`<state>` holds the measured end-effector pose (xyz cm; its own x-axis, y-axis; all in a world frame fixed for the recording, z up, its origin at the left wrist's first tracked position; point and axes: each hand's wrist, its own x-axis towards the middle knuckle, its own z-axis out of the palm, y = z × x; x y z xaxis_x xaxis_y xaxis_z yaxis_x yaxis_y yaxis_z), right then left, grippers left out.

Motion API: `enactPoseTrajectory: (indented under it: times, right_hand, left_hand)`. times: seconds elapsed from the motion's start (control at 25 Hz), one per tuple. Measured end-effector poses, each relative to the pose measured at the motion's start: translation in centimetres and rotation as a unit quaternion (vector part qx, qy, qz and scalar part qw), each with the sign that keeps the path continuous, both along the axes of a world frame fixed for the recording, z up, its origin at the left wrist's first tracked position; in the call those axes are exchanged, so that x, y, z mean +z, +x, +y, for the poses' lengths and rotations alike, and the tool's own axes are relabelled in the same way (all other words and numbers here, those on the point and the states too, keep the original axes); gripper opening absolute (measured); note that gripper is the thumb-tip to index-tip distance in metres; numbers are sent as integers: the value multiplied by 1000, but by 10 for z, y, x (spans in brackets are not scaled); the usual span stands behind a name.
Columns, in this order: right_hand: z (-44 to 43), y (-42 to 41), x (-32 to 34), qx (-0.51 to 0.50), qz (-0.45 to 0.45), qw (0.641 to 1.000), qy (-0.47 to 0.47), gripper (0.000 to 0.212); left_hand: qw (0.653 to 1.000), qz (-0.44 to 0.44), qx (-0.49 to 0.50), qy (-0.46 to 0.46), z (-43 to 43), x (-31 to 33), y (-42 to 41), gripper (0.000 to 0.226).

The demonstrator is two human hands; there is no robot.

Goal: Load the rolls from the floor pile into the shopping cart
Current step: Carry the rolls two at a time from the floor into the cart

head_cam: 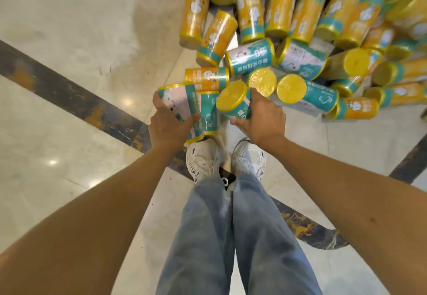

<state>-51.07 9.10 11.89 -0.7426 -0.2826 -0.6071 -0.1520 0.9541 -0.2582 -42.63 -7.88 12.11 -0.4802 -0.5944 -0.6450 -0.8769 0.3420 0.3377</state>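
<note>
Yellow end cap up toward the camera: the yellow-capped roll (232, 97) in my right hand (263, 119) has its long axis pointing up at me, tilted left. Thumb and fingers are curled round its teal body from the right side. My left hand (169, 125) wraps a pink-and-teal roll (180, 102) from its left, thumb on the near flank. That roll's long axis runs away from the wrist, roughly in line with the forearm. A teal roll (209, 112) lies between the two hands, just beside the left hand's load. The pile (300, 28) spreads beyond and right of the right hand, which is the nearer to it. No cart is in view. I judge a straight lift comes first, then a turn to find it.
</note>
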Motion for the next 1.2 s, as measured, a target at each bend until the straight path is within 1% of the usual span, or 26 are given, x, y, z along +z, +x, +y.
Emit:
enactPoseTrajectory:
  times: [0.08,0.16,0.24,0.32,0.52,0.6,0.68,0.8,0.92,1.04,1.2]
  right_hand:
    - [-13,-18,60,-51,8,998,-21,70]
    - [-25,-41,123,-95,21,994,-40,70]
    - [-34,-66,181,-136,34,988,-65,72]
    - [-37,-94,251,-175,50,976,-116,68]
    - [-24,-148,436,-223,123,935,-248,56]
    - [-11,-156,498,-235,150,923,-267,50]
    - [3,-160,557,-258,179,906,-284,51]
    - [25,-152,631,-307,229,875,-296,56]
    - [46,-131,681,-361,268,845,-291,61]
    - [76,-96,718,-422,319,800,-281,60]
    - [131,-22,744,-501,366,747,-239,55]
  left_hand:
    - [999,32,14,-4,-2,63,-19,98]
    - [998,67,18,-3,-6,131,-40,97]
    - [995,104,3,-9,-13,190,-62,97]
    - [988,150,-15,-26,-19,260,-88,97]
    - [955,282,-47,-82,-21,444,-141,93]
    - [943,312,-57,-97,-12,503,-156,96]
    - [930,349,-66,-96,-2,557,-171,97]
    - [911,394,-99,-73,20,620,-182,100]
    - [895,419,-148,-48,42,663,-181,103]
    - [874,425,-236,-26,71,694,-171,104]
    - [824,440,-358,16,124,720,-146,94]
